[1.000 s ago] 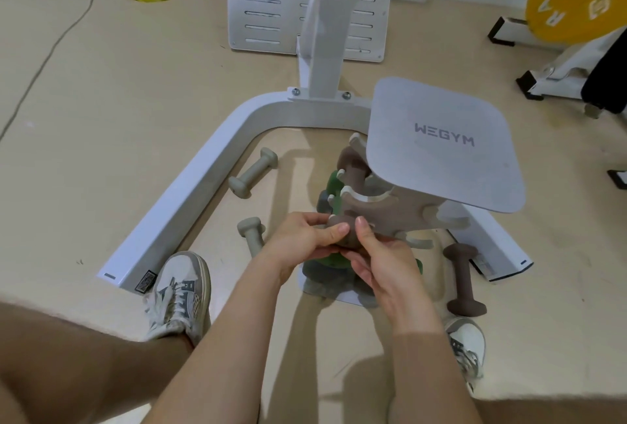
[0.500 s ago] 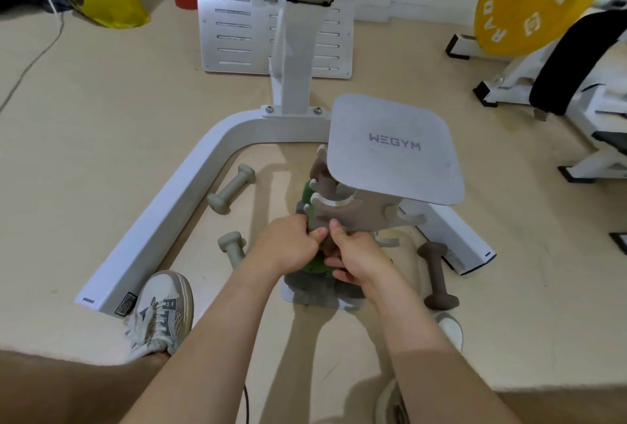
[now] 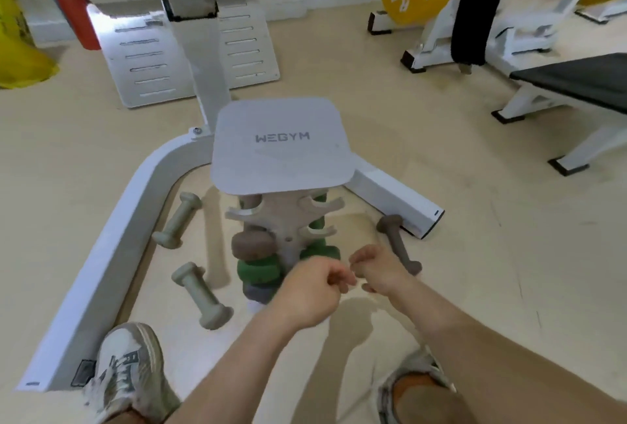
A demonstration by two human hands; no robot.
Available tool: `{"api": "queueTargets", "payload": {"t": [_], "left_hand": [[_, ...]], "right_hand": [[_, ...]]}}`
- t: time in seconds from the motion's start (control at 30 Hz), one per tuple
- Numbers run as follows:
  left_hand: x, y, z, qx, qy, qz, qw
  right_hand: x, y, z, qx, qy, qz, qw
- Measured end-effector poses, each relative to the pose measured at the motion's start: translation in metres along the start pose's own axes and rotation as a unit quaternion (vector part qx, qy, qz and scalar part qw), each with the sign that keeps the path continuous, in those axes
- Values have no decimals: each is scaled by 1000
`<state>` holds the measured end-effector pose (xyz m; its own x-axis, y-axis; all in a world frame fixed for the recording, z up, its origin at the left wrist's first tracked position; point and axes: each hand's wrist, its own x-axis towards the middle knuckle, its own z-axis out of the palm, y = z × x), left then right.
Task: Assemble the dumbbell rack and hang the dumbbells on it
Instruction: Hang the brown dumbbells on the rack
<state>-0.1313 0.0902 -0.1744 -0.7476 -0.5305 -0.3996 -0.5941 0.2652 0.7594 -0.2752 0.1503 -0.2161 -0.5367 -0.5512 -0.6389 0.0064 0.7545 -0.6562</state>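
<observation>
Head view — both hands curled, empty, before the dumbbell rack.

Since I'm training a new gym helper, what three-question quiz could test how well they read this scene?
1. True or false: the brown dumbbell on the floor lies right of the rack.
2. How many pale green dumbbells lie on the floor?
3. Which word is printed on the grey plate: A) WEGYM B) RACK C) FIT

Key: 1 true; 2 two; 3 A.
</observation>
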Motion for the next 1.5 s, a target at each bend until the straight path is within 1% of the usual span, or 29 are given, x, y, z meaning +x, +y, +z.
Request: {"api": "queueTargets", "payload": {"t": [0.1, 0.17, 0.2, 0.23, 0.27, 0.3, 0.37, 0.43, 0.5, 0.57, 0.6, 0.63, 0.67, 0.73, 0.8, 0.87, 0.93, 0.97, 1.03, 1.1, 1.17, 1.2, 1.23, 1.33, 1.43, 1.5], "left_hand": [[37, -4, 50, -27, -22, -27, 999], [64, 3, 70, -108, -23, -76, 991], [77, 8, 76, -179, -25, -109, 977], [95, 15, 85, -251, -28, -147, 956], [112, 21, 91, -300, -23, -177, 937], [130, 24, 97, -318, -9, -196, 928], [168, 27, 110, -303, 17, -213, 929], [202, 23, 123, -273, 12, -244, 931], [235, 18, 139, -249, 6, -262, 932], [246, 10, 143, -253, 21, -260, 932], [253, 8, 148, -267, 24, -254, 929], [255, 7, 147, -287, 20, -254, 923], [261, 7, 156, -303, 11, -274, 913], [261, 10, 165, -337, -20, -316, 887], [250, 9, 169, -354, 12, -401, 845], [229, 18, 159, -418, -8, -385, 823], [199, 24, 140, -487, 11, -363, 794], [182, 24, 131, -505, 23, -351, 788], [163, 28, 126, -508, 25, -324, 798], [139, 34, 115, -506, 33, -298, 809], [113, 37, 104, -494, 31, -284, 821], [96, 41, 101, -482, 26, -281, 829], [91, 42, 102, -466, 22, -287, 837], [50, 50, 93, -439, -9, -275, 855], [17, 49, 76, -440, -61, -278, 852], [-6, 44, 64, -468, -81, -271, 837]], "right_hand": [[32, 20, -22, 88, 65, 48, 993], [54, 31, -36, 100, 79, 64, 990], [65, 36, -42, 109, 78, 69, 989], [77, 39, -51, 117, 82, 78, 987], [90, 41, -58, 119, 87, 80, 986], [104, 42, -63, 116, 94, 87, 985], [134, 42, -72, 126, 93, 87, 984], [162, 43, -78, 137, 71, 91, 984], [191, 48, -84, 111, 32, 96, 989], [201, 43, -87, 74, 20, 84, 994], [208, 44, -89, 75, 26, 83, 993], [212, 44, -90, 84, 26, 88, 992], [217, 50, -86, 111, 22, 96, 989], [208, 59, -78, 176, -14, 131, 975], [194, 65, -70, 227, -45, 150, 961], [179, 66, -65, 249, -35, 136, 958], [153, 58, -64, 283, 2, 138, 949], [141, 56, -64, 315, 18, 146, 938], [115, 52, -63, 418, 33, 161, 893], [79, 48, -63, 513, 42, 146, 845], [39, 42, -63, 574, 61, 115, 808], [14, 37, -63, 595, 72, 91, 796], [5, 35, -60, 620, 72, 77, 777], [-49, 16, -49, 637, 63, 50, 767], [-84, 2, -37, 658, 83, 28, 748], [-111, -6, -25, 649, 56, -10, 758]]}}
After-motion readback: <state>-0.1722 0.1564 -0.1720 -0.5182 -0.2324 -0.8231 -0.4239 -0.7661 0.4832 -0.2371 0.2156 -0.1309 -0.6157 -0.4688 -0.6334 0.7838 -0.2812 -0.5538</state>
